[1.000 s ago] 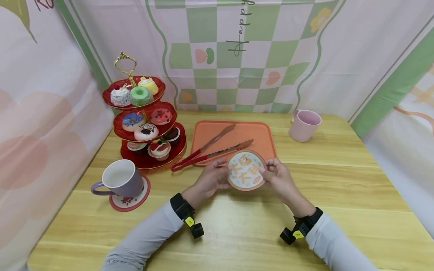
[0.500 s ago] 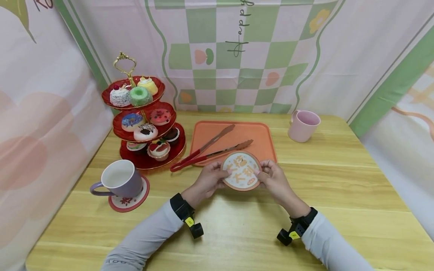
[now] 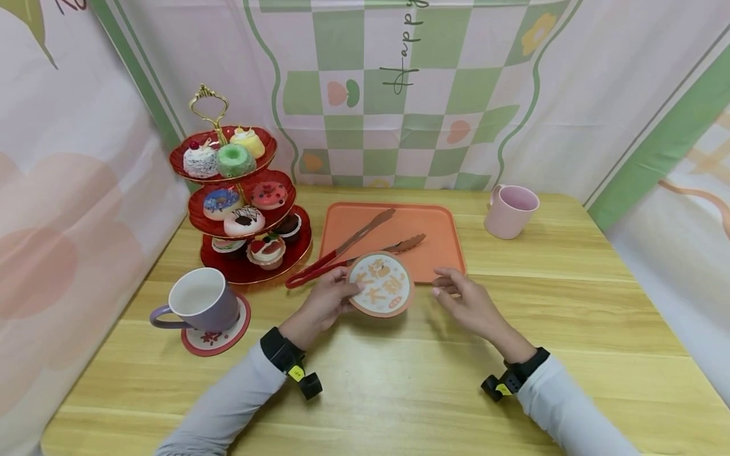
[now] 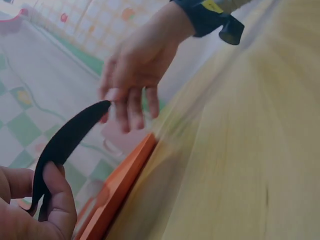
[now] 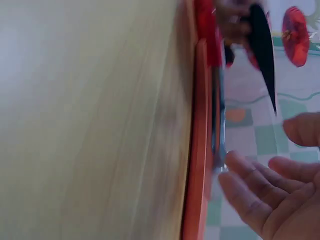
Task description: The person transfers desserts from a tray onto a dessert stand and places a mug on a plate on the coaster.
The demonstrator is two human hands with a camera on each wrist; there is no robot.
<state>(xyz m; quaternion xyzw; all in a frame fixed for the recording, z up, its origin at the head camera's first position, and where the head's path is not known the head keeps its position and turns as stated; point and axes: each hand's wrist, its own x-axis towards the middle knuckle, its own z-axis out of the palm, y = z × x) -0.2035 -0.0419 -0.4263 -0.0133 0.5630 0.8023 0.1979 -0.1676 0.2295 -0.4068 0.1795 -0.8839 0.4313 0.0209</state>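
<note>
My left hand [image 3: 324, 301] pinches a round coaster [image 3: 383, 285] by its left edge, thumb on top. Its printed face is white with orange lettering and an orange rim; the dark underside of the coaster [image 4: 67, 132] shows in the left wrist view. To the right of the coaster, my right hand [image 3: 469, 306] is held apart from it, fingers loosely bent with nothing between them. In the right wrist view, the fingers [image 5: 250, 195] are spread below the coaster's edge. Behind both hands lies an orange tray [image 3: 439, 234], with red-handled tongs [image 3: 325, 266] resting across it.
A purple mug [image 3: 208, 304] stands on a red-rimmed coaster [image 3: 213, 342] at the left. Behind it rises a three-tier red stand [image 3: 194, 244] bearing several small cakes and donuts. A pink mug [image 3: 510, 214] is at the back right. Patterned cloth hangs behind the table.
Both hands held the coaster half a second ago. The right hand has let go and moved slightly right, while the left hand has carried the coaster leftward.
</note>
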